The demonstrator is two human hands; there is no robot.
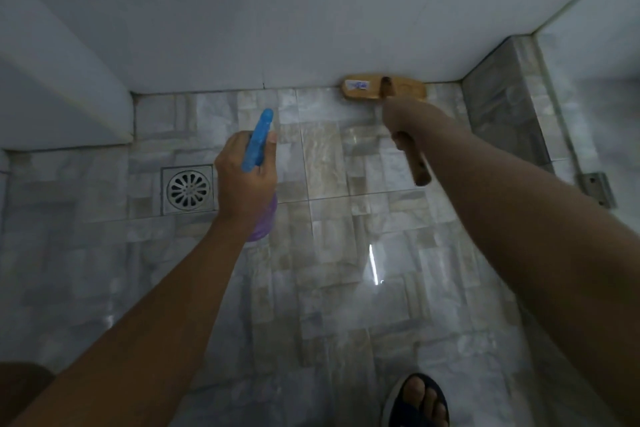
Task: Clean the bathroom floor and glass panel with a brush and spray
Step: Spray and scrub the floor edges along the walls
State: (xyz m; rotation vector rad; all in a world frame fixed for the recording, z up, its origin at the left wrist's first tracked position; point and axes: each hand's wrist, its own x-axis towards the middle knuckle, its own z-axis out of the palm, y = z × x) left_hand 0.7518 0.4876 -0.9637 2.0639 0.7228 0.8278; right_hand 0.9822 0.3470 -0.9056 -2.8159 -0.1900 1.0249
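At the far left of the shower corner, a white ledge [52, 87] juts out from the wall and meets the floor. Just right of it, a square metal drain [188, 189] with a round slotted grate is set into the grey marbled floor tiles [322, 288].

Next along is your left hand [246, 180], fingers curled round the neck of the spray bottle [259, 140].
- The blue trigger head points up-frame toward the back wall [311, 10].
- The bottle body shows below your wrist as a translucent purple bulge.
- Your hand covers most of the body, so the fill level cannot be read. You cannot tell whether the purple is liquid or tinted plastic.
- The bottle is held over the floor, just right of the drain.

The centre of the floor is glossy, with a bright streak of reflected light [372, 263] between your forearms.

Right of centre, your right hand [403, 118] is clenched round the wooden handle of the brush [384, 88].
- The handle end sticks out behind your fist, toward you.
- The brush head is a tan wooden block with a small label on its left half.
- It lies lengthwise along the base of the back wall, down on the floor tiles.
- The bristles are hidden from this angle.

Farther right, a raised tiled kerb [502, 104] runs from the wall corner toward you. Beyond it stands the glass panel [599, 55], with a metal hinge [595, 189] low on its near edge.

At bottom right, your foot in a dark sandal [420, 399] rests on the tiles.
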